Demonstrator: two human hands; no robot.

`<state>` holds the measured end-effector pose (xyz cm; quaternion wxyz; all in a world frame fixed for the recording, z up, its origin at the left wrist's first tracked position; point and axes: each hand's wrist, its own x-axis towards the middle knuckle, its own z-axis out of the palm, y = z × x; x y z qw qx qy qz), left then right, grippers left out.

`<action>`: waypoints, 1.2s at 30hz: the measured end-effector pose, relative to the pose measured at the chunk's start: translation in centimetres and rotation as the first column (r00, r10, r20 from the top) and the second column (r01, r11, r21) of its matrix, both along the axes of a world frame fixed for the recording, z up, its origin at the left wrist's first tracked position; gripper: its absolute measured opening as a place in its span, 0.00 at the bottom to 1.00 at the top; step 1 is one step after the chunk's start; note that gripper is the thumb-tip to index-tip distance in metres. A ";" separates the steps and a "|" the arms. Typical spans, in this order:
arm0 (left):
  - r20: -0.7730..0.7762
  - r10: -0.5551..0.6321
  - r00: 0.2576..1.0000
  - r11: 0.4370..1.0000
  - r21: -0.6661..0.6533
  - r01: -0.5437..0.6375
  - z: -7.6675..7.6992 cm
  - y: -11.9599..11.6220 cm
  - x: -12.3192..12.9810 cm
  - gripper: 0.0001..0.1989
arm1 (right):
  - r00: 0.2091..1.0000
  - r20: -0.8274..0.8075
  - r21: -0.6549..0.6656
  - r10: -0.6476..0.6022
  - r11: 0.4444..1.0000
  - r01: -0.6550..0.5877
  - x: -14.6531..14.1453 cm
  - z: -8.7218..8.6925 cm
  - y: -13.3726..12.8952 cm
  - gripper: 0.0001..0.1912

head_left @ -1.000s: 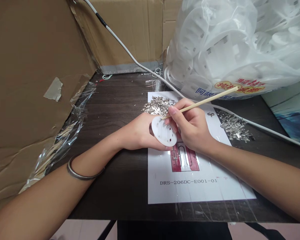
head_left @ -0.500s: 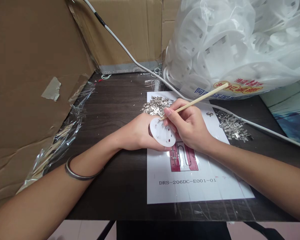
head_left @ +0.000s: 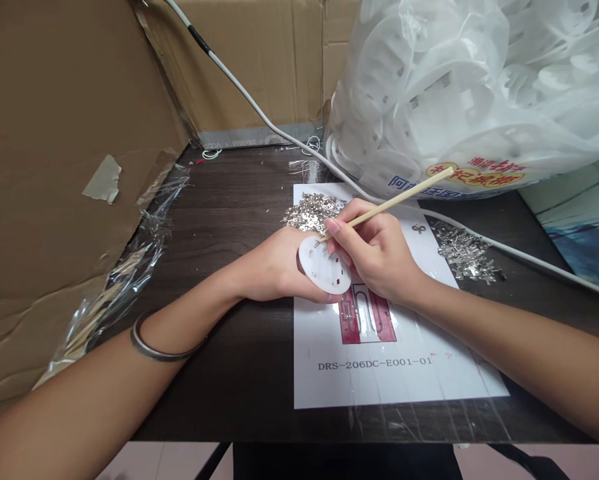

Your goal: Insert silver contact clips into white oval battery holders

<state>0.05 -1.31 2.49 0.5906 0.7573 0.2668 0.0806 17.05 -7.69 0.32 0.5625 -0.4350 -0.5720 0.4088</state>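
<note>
My left hand (head_left: 279, 267) is closed around a round white plastic piece (head_left: 324, 270), which is tilted and has small slots and bits of metal on its face. In my right hand (head_left: 374, 247) is a thin wooden stick (head_left: 409, 195), gripped like a pen. The stick's lower tip touches the upper part of the white piece, beside a tiny metal part. Small shiny metal clips (head_left: 312, 212) lie in a heap just behind my hands. Under both hands is a printed white sheet (head_left: 339, 387) with a red-and-white picture.
A big clear bag (head_left: 429, 113) full of round white pieces stands at the back right. A second metal heap (head_left: 469, 253) lies right of the sheet. One white cable (head_left: 249, 100) crosses the dark table (head_left: 219, 387). Cardboard (head_left: 54, 167) walls the left and back.
Almost nothing differs. The stick and both hands hold nearly the same place, with the stick's tip still against the white piece.
</note>
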 end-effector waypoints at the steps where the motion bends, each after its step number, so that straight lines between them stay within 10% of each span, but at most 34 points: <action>1: 0.001 0.004 1.000 1.000 0.001 -0.004 0.0 0.0 0.0 0.15 | 1.000 0.007 0.003 -0.003 1.000 0.003 0.0 0.0 0.0 0.26; 36: 0.082 -0.005 0.997 0.999 -0.043 0.009 0.1 0.1 -0.2 0.16 | 0.973 -0.223 -0.091 0.067 0.992 -0.089 0.1 -0.6 -0.2 0.24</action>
